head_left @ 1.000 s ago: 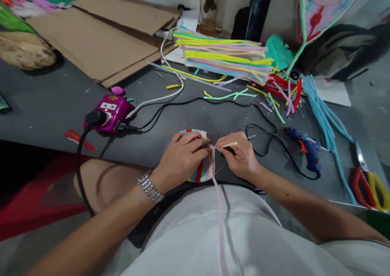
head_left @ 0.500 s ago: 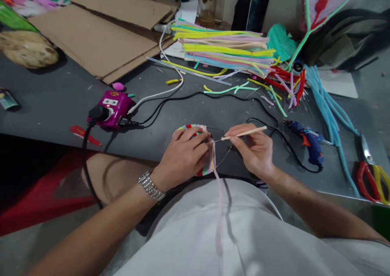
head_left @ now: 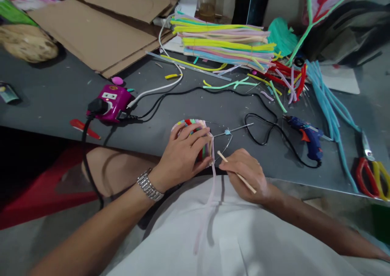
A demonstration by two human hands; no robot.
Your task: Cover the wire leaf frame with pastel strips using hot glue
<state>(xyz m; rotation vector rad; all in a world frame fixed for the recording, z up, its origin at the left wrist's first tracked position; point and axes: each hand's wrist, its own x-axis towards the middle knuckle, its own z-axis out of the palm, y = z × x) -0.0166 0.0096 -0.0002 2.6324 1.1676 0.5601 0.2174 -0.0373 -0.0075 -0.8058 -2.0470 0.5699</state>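
Note:
My left hand (head_left: 190, 148) is wrapped over a small striped piece (head_left: 191, 122) made of coloured pipe cleaners, at the table's front edge; the hand hides much of it. Bare wires meet at a light-blue knot (head_left: 227, 132) to the right of this piece. A pale pink pipe cleaner (head_left: 210, 195) hangs from its right edge over the white shirt. Closed round a thin pale wooden stick (head_left: 240, 178), my right hand (head_left: 246, 174) is just right of the piece, below the wire frame. The stick's upper end sits close to the piece's right edge.
A blue glue gun (head_left: 307, 138) lies to the right, with scissors (head_left: 368, 166) beyond. A purple power socket (head_left: 112, 101) with cords stands on the left. Bundled pipe cleaners (head_left: 225, 44) and cardboard (head_left: 100, 32) lie at the back. Light-blue pipe cleaners (head_left: 324, 97) trail near the scissors.
My right hand has moved down toward me, and the stick has turned to point up and left. The blue knot and wires now show uncovered. My left hand keeps its hold.

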